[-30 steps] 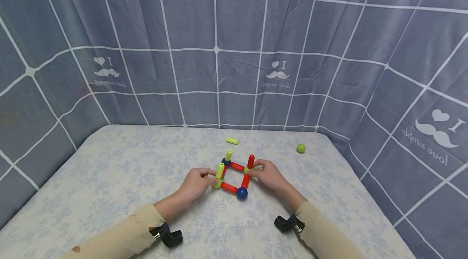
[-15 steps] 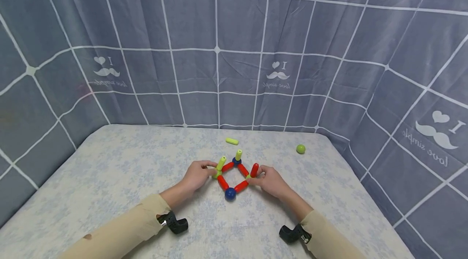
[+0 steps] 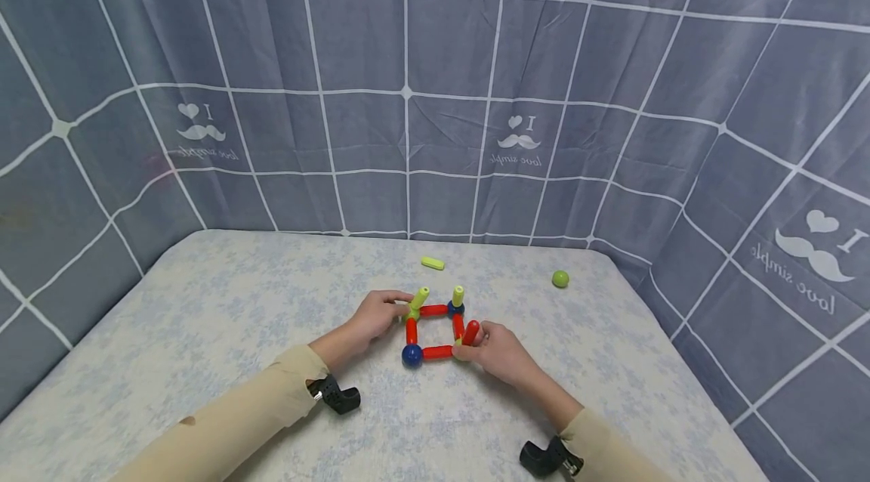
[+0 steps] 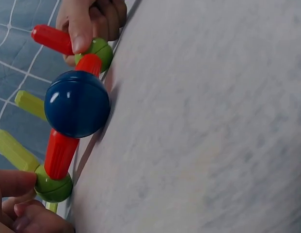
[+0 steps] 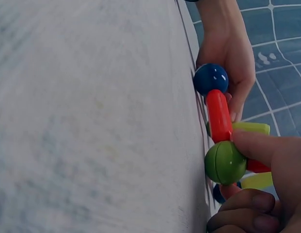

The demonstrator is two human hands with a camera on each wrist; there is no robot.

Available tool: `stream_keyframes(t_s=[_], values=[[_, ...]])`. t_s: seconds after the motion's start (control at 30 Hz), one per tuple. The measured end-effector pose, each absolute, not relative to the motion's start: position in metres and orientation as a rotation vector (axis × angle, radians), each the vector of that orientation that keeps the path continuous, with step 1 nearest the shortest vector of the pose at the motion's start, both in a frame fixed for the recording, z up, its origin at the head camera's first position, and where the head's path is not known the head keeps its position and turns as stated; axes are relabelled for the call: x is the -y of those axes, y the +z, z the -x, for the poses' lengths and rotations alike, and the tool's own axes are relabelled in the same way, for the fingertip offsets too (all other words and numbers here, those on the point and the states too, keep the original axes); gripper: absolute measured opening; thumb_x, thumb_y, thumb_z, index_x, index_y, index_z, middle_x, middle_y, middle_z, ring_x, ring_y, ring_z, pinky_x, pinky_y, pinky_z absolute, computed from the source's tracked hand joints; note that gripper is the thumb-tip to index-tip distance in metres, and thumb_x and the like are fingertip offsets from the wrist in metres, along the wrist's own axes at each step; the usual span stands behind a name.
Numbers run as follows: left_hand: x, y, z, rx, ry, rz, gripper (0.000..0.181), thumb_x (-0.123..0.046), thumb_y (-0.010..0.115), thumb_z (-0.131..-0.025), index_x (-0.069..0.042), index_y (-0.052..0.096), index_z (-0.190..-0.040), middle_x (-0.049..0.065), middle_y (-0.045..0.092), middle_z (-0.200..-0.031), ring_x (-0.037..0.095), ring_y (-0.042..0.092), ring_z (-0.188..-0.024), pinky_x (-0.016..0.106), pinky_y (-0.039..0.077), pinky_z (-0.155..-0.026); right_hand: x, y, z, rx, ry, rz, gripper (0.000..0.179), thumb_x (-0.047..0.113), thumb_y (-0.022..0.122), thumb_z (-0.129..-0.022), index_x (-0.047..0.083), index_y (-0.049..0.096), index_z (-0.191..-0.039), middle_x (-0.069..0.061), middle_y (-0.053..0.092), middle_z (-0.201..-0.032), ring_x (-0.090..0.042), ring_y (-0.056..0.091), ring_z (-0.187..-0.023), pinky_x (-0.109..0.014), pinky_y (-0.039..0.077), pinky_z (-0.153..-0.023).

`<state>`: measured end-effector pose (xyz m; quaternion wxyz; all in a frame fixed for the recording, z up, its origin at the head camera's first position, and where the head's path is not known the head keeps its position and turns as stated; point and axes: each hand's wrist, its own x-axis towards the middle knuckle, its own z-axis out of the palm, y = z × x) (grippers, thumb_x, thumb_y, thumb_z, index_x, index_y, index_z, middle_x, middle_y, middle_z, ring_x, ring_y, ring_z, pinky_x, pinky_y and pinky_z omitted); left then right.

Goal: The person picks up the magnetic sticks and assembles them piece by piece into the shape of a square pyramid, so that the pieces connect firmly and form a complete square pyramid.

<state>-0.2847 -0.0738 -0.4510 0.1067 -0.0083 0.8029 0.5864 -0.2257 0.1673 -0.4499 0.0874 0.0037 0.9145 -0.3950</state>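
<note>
A square of red magnetic rods (image 3: 437,353) lies on the table, joined at its corners by green and blue balls. My left hand (image 3: 377,314) pinches the back-left green ball (image 4: 53,184), from which a yellow-green rod (image 3: 421,296) stands up. Thumb and fingers of my right hand (image 3: 501,352) hold the front-right green ball (image 5: 225,162), which carries an upright red rod (image 3: 471,332). At the front-left corner sits a blue ball (image 3: 411,356) with nothing standing on it. Another blue ball (image 3: 455,309), at the back right, bears a second yellow-green rod (image 3: 458,295).
Behind the square, a loose yellow-green rod (image 3: 432,263) lies on the patterned table (image 3: 272,278). A loose green ball (image 3: 560,279) rests toward the back right. Grey curtains (image 3: 367,134) with white lines hang behind the table and at its sides.
The square has turned clockwise as seen from above. My left hand has shifted away and slightly right with its corner, while my right hand has come nearer with the opposite corner.
</note>
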Motion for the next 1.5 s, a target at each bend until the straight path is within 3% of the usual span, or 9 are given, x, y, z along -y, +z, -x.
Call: stream_keyframes(t_s=[0.17,0.43,0.73,1.0,1.07,1.17,1.27,1.4,1.5], values=[[0.076,-0.452,0.291,-2.317,1.736,-0.025,0.03,-0.012,0.066,-0.093,-0.013,0.073,-0.122,0.006,0.065,-0.09,0.011,0.025,-0.041,0.024,0.028,-0.042,-0.173,-0.449,0.225,-2.708,-1.173,0.013,0.04,0.042,0.083,-0.08,0.011,0.059,-0.086,0.003,0.043,-0.063,-0.014,0.04,-0.058,-0.028,0.03,-0.053],[0.077,-0.451,0.293,-2.29,1.733,-0.069,0.03,-0.013,0.065,-0.094,-0.015,0.073,-0.123,-0.005,0.034,-0.055,0.012,0.025,-0.043,0.025,0.028,-0.043,-0.198,-0.439,0.235,-2.492,-1.281,0.146,0.03,0.014,0.072,-0.086,0.006,0.062,-0.113,0.003,0.039,-0.058,-0.013,0.031,-0.046,-0.026,0.028,-0.046],[0.077,-0.453,0.293,-2.271,1.755,-0.067,0.03,-0.011,0.065,-0.093,-0.014,0.073,-0.122,-0.005,0.033,-0.053,0.011,0.024,-0.043,0.025,0.027,-0.043,-0.198,-0.445,0.267,-2.579,-1.366,0.061,0.034,0.014,0.062,-0.093,0.013,0.065,-0.127,0.002,0.04,-0.058,-0.014,0.028,-0.042,-0.027,0.03,-0.044],[0.074,-0.454,0.293,-2.299,1.769,-0.149,0.038,-0.015,0.078,-0.083,-0.015,0.073,-0.121,-0.001,0.047,-0.064,0.012,0.029,-0.043,0.027,0.029,-0.044,-0.188,-0.451,0.293,-2.62,-1.373,0.175,0.047,0.016,0.072,-0.089,0.014,0.064,-0.136,0.005,0.038,-0.057,-0.012,0.033,-0.047,-0.028,0.032,-0.049],[0.073,-0.455,0.293,-2.313,1.777,-0.157,0.037,-0.017,0.081,-0.082,-0.014,0.075,-0.118,-0.001,0.05,-0.069,0.012,0.03,-0.044,0.026,0.029,-0.045,-0.186,-0.453,0.298,-2.618,-1.376,0.185,0.048,0.017,0.074,-0.088,0.013,0.065,-0.135,0.004,0.051,-0.064,-0.013,0.042,-0.055,-0.028,0.036,-0.055],[0.072,-0.456,0.294,-2.34,1.799,-0.147,0.033,-0.017,0.083,-0.081,-0.013,0.077,-0.114,-0.002,0.05,-0.068,0.011,0.03,-0.045,0.026,0.029,-0.046,-0.183,-0.456,0.303,-2.597,-1.392,0.171,0.047,0.019,0.074,-0.088,0.013,0.066,-0.134,-0.002,0.07,-0.093,-0.013,0.052,-0.072,-0.028,0.042,-0.066],[0.072,-0.459,0.294,-2.346,1.827,-0.143,0.031,-0.016,0.082,-0.082,-0.01,0.077,-0.112,-0.003,0.053,-0.066,0.01,0.03,-0.046,0.025,0.029,-0.047,-0.182,-0.457,0.303,-2.58,-1.397,0.132,0.046,0.023,0.075,-0.088,0.015,0.068,-0.133,-0.007,0.07,-0.119,-0.015,0.053,-0.079,-0.028,0.044,-0.07],[0.073,-0.459,0.294,-2.337,1.849,-0.126,0.032,-0.014,0.08,-0.084,-0.008,0.076,-0.115,-0.004,0.061,-0.067,0.009,0.029,-0.044,0.025,0.029,-0.045,-0.181,-0.459,0.304,-2.591,-1.384,0.125,0.043,0.026,0.076,-0.088,0.017,0.07,-0.13,-0.009,0.068,-0.126,-0.016,0.057,-0.089,-0.034,0.048,-0.081],[0.073,-0.46,0.294,-2.32,1.85,-0.085,0.034,-0.015,0.079,-0.085,-0.01,0.076,-0.118,-0.005,0.054,-0.058,0.009,0.028,-0.041,0.025,0.029,-0.042,-0.182,-0.46,0.305,-2.613,-1.377,0.134,0.042,0.028,0.076,-0.088,0.017,0.071,-0.128,-0.008,0.065,-0.133,-0.02,0.06,-0.109,-0.042,0.049,-0.095]])
